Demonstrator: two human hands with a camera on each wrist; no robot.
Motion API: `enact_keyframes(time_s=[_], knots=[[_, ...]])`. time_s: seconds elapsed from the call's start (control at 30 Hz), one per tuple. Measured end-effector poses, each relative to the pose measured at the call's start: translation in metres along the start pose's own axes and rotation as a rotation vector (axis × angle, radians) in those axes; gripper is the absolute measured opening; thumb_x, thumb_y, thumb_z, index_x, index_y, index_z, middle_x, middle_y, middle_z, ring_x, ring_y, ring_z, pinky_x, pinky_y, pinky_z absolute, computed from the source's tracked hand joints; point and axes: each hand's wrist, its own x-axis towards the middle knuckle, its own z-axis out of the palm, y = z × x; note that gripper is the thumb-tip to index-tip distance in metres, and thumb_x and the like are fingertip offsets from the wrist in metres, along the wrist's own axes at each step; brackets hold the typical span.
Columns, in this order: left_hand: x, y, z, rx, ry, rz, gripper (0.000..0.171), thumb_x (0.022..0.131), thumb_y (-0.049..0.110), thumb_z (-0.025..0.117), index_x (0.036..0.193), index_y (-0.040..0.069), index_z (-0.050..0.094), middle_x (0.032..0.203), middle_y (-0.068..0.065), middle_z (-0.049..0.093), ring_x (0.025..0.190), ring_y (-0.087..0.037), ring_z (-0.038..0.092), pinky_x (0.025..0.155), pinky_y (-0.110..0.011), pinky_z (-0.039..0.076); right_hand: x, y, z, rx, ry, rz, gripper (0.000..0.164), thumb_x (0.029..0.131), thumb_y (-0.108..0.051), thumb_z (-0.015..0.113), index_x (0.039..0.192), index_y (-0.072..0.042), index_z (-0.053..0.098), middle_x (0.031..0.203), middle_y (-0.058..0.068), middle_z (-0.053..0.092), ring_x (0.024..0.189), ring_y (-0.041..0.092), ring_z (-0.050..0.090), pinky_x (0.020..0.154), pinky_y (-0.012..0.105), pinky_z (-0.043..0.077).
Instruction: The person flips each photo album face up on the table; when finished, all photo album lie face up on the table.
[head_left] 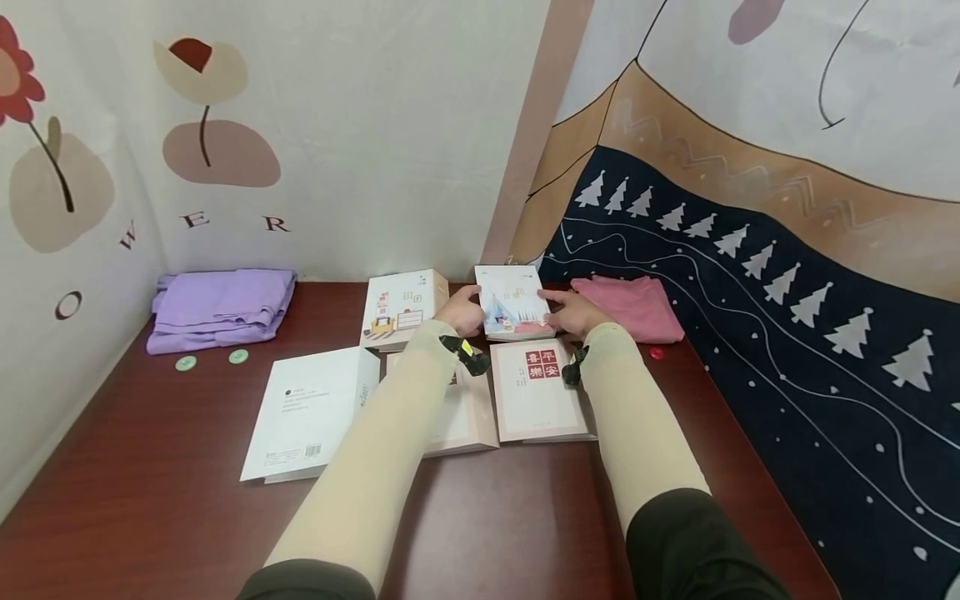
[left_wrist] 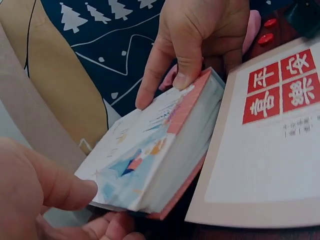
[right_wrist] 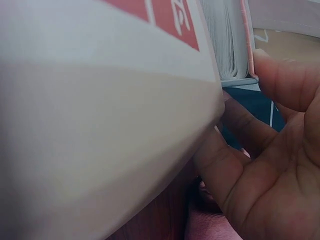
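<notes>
A small thick photo album (head_left: 516, 304) with a tent drawing on its white cover lies at the back middle. My left hand (head_left: 461, 315) grips its left side; in the left wrist view the thumb lies on the cover and fingers curl below the edge. On the album's right side my right hand (head_left: 576, 317) holds the edge, its thumb and index finger (left_wrist: 150, 75) on the cover. The right wrist view shows that thumb (right_wrist: 280, 80) at the cover's corner, beside the page edges. Just in front is an album with red squares (head_left: 536, 396), under my right wrist.
An album with a yellow drawing (head_left: 397, 304) lies left of my left hand. A white album, back cover up (head_left: 307, 408), and a beige-edged one (head_left: 468, 412) lie nearer. Purple cloth (head_left: 225, 308) and green buttons (head_left: 238, 357) are left; pink cloth (head_left: 637, 304) and a red button (head_left: 657, 353) right.
</notes>
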Motion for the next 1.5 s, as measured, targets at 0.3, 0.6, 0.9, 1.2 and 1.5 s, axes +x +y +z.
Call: enact_keyframes(time_s=[0.3,0.6,0.9,1.2,1.5], knots=[[-0.025,0.007,0.003,-0.151,0.0,0.063,0.059,0.104,-0.001,0.052,0.16,0.015,0.043,0.148,-0.022,0.05,0.112,-0.029,0.062,0.107,-0.044,0.054,0.0,-0.003,0.0,-0.081,-0.023,-0.03,0.066,0.107,-0.013,0.059,0.166,-0.028,0.035,0.144,0.017,0.053,0.118,0.025,0.056,0.095,0.04,0.052],[-0.034,0.012,0.003,-0.142,0.038,0.126,0.055,0.106,0.0,0.051,0.159,0.01,0.044,0.146,-0.025,0.052,0.126,-0.035,0.06,0.107,-0.046,0.054,-0.003,-0.012,0.002,-0.247,0.123,-0.194,0.055,0.104,-0.021,0.067,0.155,-0.01,0.052,0.14,0.02,0.06,0.121,0.031,0.056,0.105,0.045,0.05],[-0.029,0.011,-0.01,-0.09,0.033,0.199,0.051,0.109,0.007,0.052,0.159,0.011,0.043,0.136,-0.023,0.056,0.119,-0.031,0.063,0.105,-0.045,0.055,-0.02,-0.037,0.017,-0.289,0.039,-0.296,0.06,0.101,-0.033,0.069,0.155,-0.012,0.051,0.146,0.024,0.058,0.134,0.038,0.055,0.115,0.053,0.046],[-0.029,0.017,-0.017,-0.264,0.011,0.283,0.06,0.111,0.013,0.051,0.166,0.019,0.028,0.141,-0.03,0.055,0.114,-0.04,0.065,0.11,-0.057,0.05,-0.019,-0.043,0.032,0.034,-0.051,-0.272,0.06,0.111,-0.036,0.051,0.165,-0.016,0.033,0.159,0.02,0.044,0.139,0.036,0.051,0.116,0.057,0.045],[-0.033,0.022,-0.015,-0.264,-0.08,0.338,0.056,0.114,0.012,0.04,0.167,0.015,0.025,0.154,-0.026,0.051,0.135,-0.045,0.057,0.116,-0.062,0.042,-0.032,-0.051,0.034,0.342,-0.09,-0.295,0.073,0.111,-0.048,0.043,0.17,-0.034,0.003,0.17,0.024,0.025,0.151,0.052,0.035,0.113,0.075,0.036]])
